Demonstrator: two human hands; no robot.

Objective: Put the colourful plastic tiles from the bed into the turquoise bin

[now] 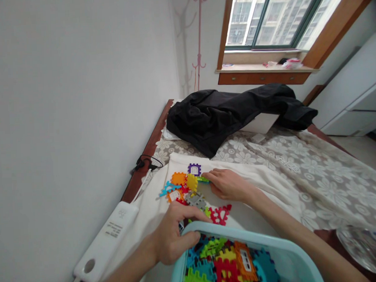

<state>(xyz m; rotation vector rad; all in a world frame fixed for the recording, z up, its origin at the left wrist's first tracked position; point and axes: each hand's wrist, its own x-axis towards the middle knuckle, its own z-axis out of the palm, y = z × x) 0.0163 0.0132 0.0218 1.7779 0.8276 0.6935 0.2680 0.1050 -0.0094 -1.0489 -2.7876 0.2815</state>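
The left grip is closed on the rounded rim of a smooth plastic bin, thumb inside. Beyond the bin, the right grip is nearly closed, fingertips touching a thin green piece; whether it is pinched, I cannot tell. The piece's long axis runs sideways, roughly along the bin's far rim. Left of it, flat, toothed plastic pieces lie beyond the bin on soft white cloth.

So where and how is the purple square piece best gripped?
Probably pinch the purple square piece by its far notched edge, from above: it lies flat on the white cloth, with that edge uncovered, while the orange piece and yellow piece crowd its near-left side.
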